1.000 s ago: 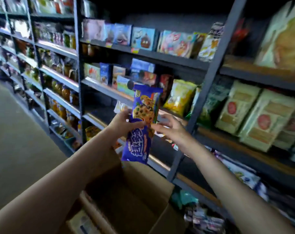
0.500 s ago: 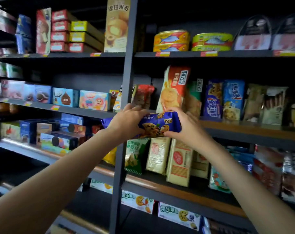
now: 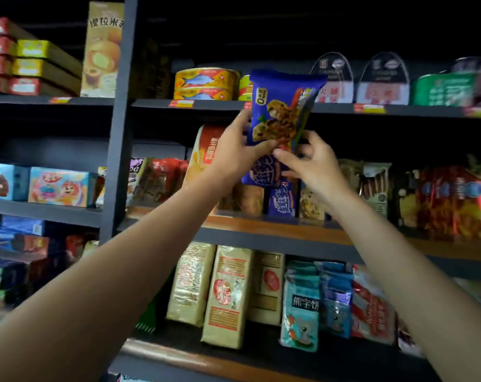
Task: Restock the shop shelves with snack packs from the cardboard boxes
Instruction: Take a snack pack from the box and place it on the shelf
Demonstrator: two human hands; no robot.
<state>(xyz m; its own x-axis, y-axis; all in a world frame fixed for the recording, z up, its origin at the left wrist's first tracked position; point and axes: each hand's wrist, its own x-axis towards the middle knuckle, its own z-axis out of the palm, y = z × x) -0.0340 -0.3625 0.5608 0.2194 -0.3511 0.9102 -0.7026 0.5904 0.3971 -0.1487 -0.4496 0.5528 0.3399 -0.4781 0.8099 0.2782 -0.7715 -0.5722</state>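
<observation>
Left hand (image 3: 235, 153) and right hand (image 3: 313, 166) both grip an upright blue cookie pack (image 3: 280, 111), raised above matching packs (image 3: 282, 199) on the middle shelf (image 3: 261, 230).

Cookie pack (image 3: 280, 111) middle — behind fingers (image 3: 264, 146)

Both hands raised before shelves. Blue cookie pack (image 3: 282, 111) upright, held at lower half. Left hand (image 3: 235, 153) grips pack's left edge, thumb across front. Right hand (image 3: 309, 164) pinches pack's lower right, fingers curled. Behind hands, middle shelf (image 3: 261, 227): same blue packs (image 3: 282, 198) standing, red bags (image 3: 451, 202) at right. Upper shelf: fish tins (image 3: 204, 84), stacked just left of pack top. Lower shelf: tan packs (image 3: 225, 296) upright, teal bear pack (image 3: 300, 312) beside them. Grey post (image 3: 118, 133) left of arms.
</observation>
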